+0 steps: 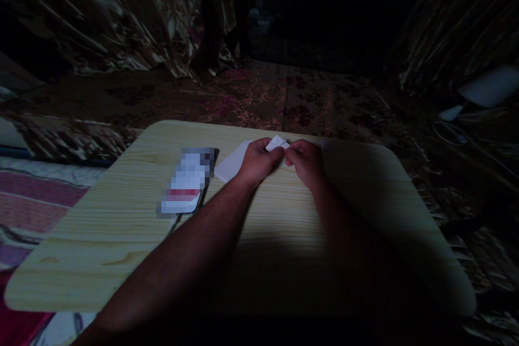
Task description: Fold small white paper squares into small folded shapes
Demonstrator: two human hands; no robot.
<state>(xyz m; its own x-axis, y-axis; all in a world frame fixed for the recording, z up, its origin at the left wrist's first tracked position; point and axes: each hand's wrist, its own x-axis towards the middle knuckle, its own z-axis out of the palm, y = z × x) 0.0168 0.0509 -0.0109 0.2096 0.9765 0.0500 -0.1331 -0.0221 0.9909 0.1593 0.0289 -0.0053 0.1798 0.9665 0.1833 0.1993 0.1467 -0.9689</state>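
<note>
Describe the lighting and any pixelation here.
Head view: dim overall, nearly black at upper centre; head view: the table is brighter left, shadowed right; head view: the folded paper shows pale; head view: the phone-like object is pixelated.

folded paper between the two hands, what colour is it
The folded paper looks plain white, though the light is dim; it shows in the head view.
</note>
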